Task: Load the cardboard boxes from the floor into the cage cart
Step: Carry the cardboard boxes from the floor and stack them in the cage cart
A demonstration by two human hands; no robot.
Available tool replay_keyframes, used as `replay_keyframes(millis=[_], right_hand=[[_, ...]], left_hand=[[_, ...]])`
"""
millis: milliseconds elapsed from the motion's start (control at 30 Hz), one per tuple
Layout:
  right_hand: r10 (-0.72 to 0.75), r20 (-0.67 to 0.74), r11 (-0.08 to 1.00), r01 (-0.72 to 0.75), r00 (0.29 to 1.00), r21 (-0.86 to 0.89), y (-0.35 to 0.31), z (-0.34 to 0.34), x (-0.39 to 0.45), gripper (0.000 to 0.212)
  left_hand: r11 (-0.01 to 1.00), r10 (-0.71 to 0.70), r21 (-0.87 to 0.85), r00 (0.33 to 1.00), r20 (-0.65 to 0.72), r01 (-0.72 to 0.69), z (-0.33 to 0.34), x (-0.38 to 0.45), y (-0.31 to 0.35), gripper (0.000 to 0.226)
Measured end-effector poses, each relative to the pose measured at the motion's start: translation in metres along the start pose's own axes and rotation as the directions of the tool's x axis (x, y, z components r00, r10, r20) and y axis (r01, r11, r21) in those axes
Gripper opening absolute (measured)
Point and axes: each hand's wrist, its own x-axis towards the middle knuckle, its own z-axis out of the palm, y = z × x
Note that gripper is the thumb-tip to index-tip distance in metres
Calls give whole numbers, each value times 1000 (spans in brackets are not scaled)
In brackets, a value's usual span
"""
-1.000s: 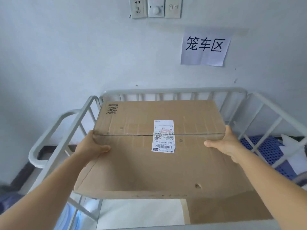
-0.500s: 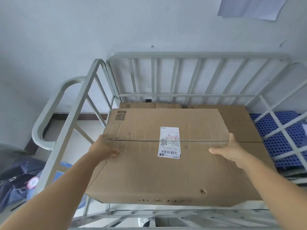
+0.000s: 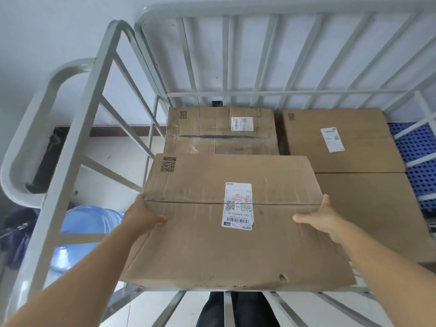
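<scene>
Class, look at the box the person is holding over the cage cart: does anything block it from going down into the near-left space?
Nothing visible blocks the held box. Two loaded boxes sit behind and right; beneath is hidden.

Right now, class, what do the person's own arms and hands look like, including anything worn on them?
Both forearms are bare to the frame edge: no sleeves, gloves, watch, rings or markings show on the left hand or right hand. Fingernails look short and unpainted.
</scene>
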Motion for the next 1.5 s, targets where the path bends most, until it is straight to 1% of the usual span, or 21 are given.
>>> replay_keyframes(millis=[100, 300, 367, 467, 567, 667, 767, 833, 1000, 1300, 1500], right_hand=[[19, 21, 1000, -18, 1000, -13, 4, 14, 25, 130], [10, 25, 1000, -10, 1000, -10, 10, 45, 77, 129], [16, 14, 1000, -16, 1000, -8, 14, 56, 91, 129], [19, -2, 999, -19, 1000, -29, 22, 72, 109, 134], [43, 11, 999, -42, 999, -18, 36, 89, 126, 135], [57, -13, 998, -57, 998, 0, 45, 107, 141, 132], [58, -50, 998, -60, 997, -28, 51, 124, 155, 136], [52, -75, 997, -56, 996, -51, 56, 133, 163, 136], [6, -130, 995, -20, 992, -102, 60, 144, 184, 132], [-27, -153, 984, -1, 988, -178, 59, 156, 215, 131], [-30, -153, 985, 3, 988, -173, 64, 167, 228, 131]], left_hand=[[1000, -20, 5, 1000, 6, 20, 14, 19, -9, 79], [997, -68, 28, 998, -8, 68, 51, 59, -31, 91], [995, -89, 39, 996, -23, 90, 65, 70, -39, 89], [992, -102, 66, 994, -43, 105, 82, 83, -50, 86], [992, -112, 59, 993, -43, 115, 98, 102, -62, 83], [991, -111, 64, 992, -53, 115, 114, 116, -73, 85], [990, -115, 74, 991, -61, 120, 130, 127, -85, 86], [984, -129, 114, 989, -72, 136, 139, 133, -92, 88], [975, -115, 178, 989, -98, 131, 163, 151, -101, 87], [977, -119, 163, 986, -113, 137, 193, 174, -114, 101], [978, -96, 173, 988, -118, 115, 200, 190, -116, 95]])
